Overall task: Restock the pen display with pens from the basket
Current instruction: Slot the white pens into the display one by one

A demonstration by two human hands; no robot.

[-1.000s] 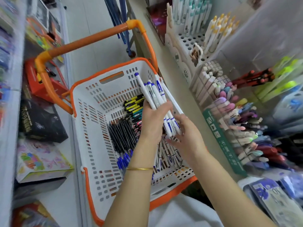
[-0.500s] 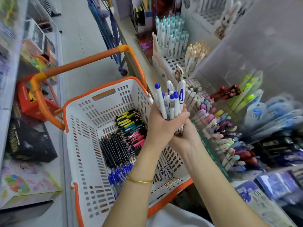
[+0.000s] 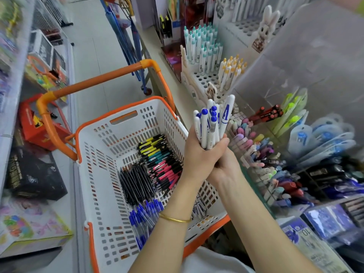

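Note:
My left hand (image 3: 199,152) grips an upright bundle of white pens with blue caps (image 3: 213,121) over the right rim of the white and orange basket (image 3: 102,174). Underneath, my right hand (image 3: 226,168) cups the bottom of the same bundle. Black pens (image 3: 136,182), pink, teal and yellow pens (image 3: 161,156) and blue pens (image 3: 143,217) lie in the basket. The white pen display (image 3: 199,79) with round holes stands on the shelf just beyond the bundle; it holds teal-capped pens (image 3: 203,44) and yellow-capped pens (image 3: 230,69).
The orange basket handle (image 3: 98,79) arches over the aisle floor. A clear case of pastel pens (image 3: 254,150) sits right of my hands, with packets (image 3: 323,223) lower right. Boxed goods (image 3: 33,174) fill the left shelf. A rabbit figure (image 3: 266,24) tops another display.
Both hands lifted the white pen bundle out of the basket, turned it upright and brought it right, close to the display; the right hand closed under it.

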